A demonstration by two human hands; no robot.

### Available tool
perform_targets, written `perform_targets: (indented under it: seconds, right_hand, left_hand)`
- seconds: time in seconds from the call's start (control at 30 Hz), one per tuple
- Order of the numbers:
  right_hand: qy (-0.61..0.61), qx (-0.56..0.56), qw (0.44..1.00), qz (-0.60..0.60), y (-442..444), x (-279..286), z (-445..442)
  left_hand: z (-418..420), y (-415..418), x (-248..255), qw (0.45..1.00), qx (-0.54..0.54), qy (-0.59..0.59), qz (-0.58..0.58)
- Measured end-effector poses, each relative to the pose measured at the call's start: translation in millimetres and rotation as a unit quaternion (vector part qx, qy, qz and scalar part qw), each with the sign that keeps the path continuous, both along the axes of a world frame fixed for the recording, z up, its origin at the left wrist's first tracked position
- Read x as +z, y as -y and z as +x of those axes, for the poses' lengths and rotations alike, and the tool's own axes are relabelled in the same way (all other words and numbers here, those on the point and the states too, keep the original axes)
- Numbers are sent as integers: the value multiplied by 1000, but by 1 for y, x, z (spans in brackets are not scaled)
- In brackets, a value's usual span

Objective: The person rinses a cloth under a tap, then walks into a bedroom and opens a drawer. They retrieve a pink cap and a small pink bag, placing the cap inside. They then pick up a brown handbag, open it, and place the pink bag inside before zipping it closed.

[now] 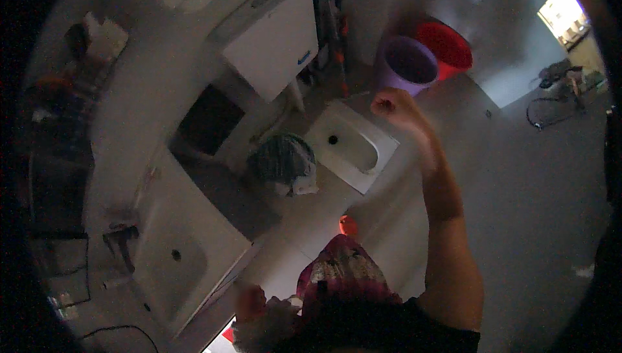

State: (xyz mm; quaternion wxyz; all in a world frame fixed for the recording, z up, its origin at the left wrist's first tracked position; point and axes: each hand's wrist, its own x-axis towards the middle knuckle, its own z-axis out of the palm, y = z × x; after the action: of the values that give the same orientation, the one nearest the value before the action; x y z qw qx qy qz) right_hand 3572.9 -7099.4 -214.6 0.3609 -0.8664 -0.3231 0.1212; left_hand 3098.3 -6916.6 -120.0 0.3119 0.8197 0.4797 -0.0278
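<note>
My right hand [394, 107] reaches forward with its fingers curled into a fist, and no object shows in it. Seen from above, it overlaps the near side of a purple plastic bucket [396, 81]; whether they touch is unclear. Left of this hand, a white ceramic squat toilet pan [381, 141] is set in the floor. At the lower left, a blurred shape [250, 300] appears to be my left hand, beside bunched grey cloth [274, 321]. Its fingers and any hold on the cloth cannot be made out.
A red bucket [459, 64] stands behind the purple one. The white cistern [277, 37] hangs above a lined waste bin [284, 161]. A washbasin [199, 251] juts in at left. An orange slipper [348, 225] shows below a patterned garment [347, 268]. The room is dim.
</note>
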Motion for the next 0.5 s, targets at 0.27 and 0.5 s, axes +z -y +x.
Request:
perform_targets:
  seconds: [0.27,0.5]
  right_hand:
    - [-48,-293,915,-274,59,-230,77]
    - [-25,-68,985,-158,91,-96,105]
  left_hand:
    - [77,-64,-84,939,-20,-102,-329]
    - [57,-43,-111,756,181,142,-612]
